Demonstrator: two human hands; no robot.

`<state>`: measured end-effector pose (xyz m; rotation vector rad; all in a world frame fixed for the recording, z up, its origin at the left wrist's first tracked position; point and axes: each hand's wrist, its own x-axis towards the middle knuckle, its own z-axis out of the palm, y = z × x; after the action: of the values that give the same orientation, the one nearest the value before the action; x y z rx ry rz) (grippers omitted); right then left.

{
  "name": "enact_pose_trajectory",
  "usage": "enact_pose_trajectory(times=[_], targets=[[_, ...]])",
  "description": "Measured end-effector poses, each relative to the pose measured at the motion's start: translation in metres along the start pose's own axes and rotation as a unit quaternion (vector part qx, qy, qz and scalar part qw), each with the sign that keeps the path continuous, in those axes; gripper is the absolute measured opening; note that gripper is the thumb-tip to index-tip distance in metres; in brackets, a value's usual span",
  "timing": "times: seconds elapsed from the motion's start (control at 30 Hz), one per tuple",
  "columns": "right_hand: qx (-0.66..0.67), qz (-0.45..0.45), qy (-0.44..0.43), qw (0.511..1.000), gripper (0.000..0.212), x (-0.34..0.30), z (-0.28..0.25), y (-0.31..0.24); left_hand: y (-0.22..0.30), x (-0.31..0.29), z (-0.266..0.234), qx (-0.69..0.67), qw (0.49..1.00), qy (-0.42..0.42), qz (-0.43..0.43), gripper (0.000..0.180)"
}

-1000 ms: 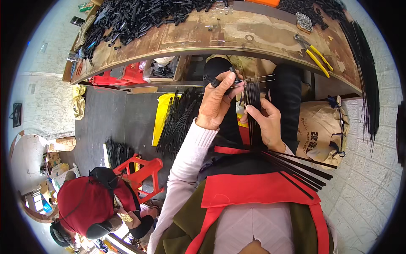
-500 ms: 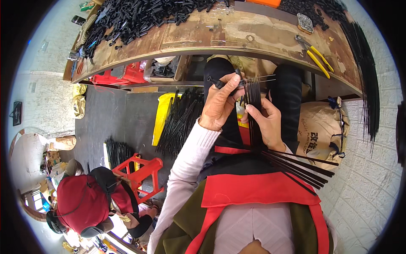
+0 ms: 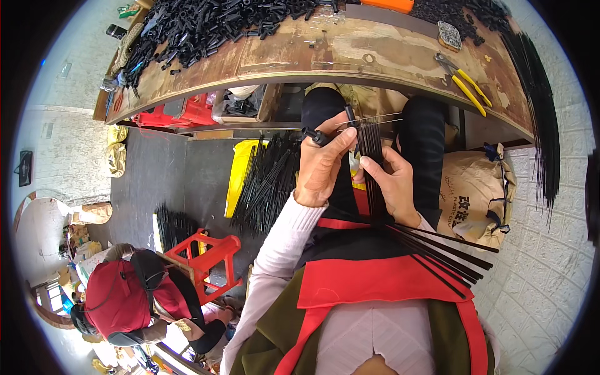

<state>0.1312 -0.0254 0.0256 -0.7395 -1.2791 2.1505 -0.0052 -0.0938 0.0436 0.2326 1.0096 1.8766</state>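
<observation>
- Landmark: tabletop; I'm placing everything off it.
- Left hand: just off the tabletop's near edge, mostly closed, thumb against fingers. I've got a short black tube sticking out by the thumb and a second black tube at the fingertips. Thin pale strands run out past it; exact pinch too small to tell.
- Right hand: same near side of the tabletop, right of the left hand, curled partly closed, thumb and fingers gripping a bundle of thin black rods.
- Bundle: off the tabletop's near edge, between my two hands, tips pointing toward that edge.
- Thicker black rods: farther from the tabletop, fanned over a red apron; can't tell if same bundle.
- On the tabletop: heap of black tubular parts at left; yellow-handled pliers and small tray of metal bits at right.
- Long black rods: hanging over the tabletop's right end.
- Brown sack: below that end.
</observation>
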Motion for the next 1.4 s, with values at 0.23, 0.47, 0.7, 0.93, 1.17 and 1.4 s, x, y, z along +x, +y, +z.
enact_pose_trajectory(times=[0.23, 0.47, 0.7, 0.93, 1.17, 1.4], targets=[[0.014, -0.035, 0.017, 0.999, 0.02, 0.004, 0.003, -0.021, 0.004, 0.003, 0.003, 0.044, 0.999, -0.001, 0.023, 0.032], [-0.042, -0.008, -0.037, 0.998, 0.017, 0.011, -0.007, -0.026, 0.002, 0.006, 0.002, -0.008, 1.0, -0.025, -0.013, 0.035], [0.023, 0.033, -0.095, 0.995, 0.021, 0.019, -0.018, -0.023, 0.006, 0.006, 0.001, -0.016, 0.997, -0.049, -0.05, 0.039], [0.029, 0.036, -0.133, 0.99, 0.024, 0.016, -0.021, -0.029, 0.004, 0.007, -0.001, -0.076, 0.989, -0.088, -0.09, 0.045], [0.014, 0.023, -0.128, 0.991, 0.023, 0.017, -0.022, -0.023, -0.003, 0.006, -0.006, -0.093, 0.984, -0.048, -0.145, 0.047], [0.067, 0.065, -0.155, 0.984, 0.027, 0.02, -0.024, -0.026, 0.006, 0.004, -0.002, -0.05, 0.974, -0.172, -0.136, 0.044]])
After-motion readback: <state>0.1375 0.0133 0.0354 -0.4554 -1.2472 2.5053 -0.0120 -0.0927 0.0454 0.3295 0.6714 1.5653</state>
